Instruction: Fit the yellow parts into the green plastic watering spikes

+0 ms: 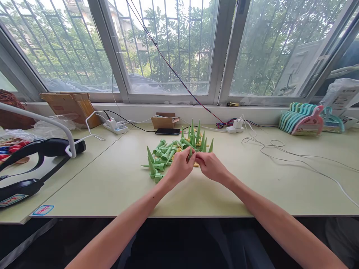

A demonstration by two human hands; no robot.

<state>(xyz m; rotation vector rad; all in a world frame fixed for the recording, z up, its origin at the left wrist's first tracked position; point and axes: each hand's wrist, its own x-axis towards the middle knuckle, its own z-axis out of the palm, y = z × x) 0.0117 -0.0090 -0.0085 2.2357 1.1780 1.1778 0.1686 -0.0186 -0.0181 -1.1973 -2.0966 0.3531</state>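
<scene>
A heap of green cone-shaped plastic spikes [168, 151] lies on the pale green table [117, 186], some upright, some on their sides, with small yellow pieces [196, 164] among them. My left hand [179, 168] is closed, its fingertips pinching a green spike [190, 152] just in front of the heap. My right hand [211, 166] is closed too, its fingers meeting the left hand's at that same spike. What the right fingers hold is hidden.
A black phone [167, 131], a small cardboard box [164, 120] and a white power strip [115, 126] sit behind the heap. White cables [280, 149] trail across the right side. Pastel plastic items [303, 119] stand far right. A black headset [33, 149] lies at left.
</scene>
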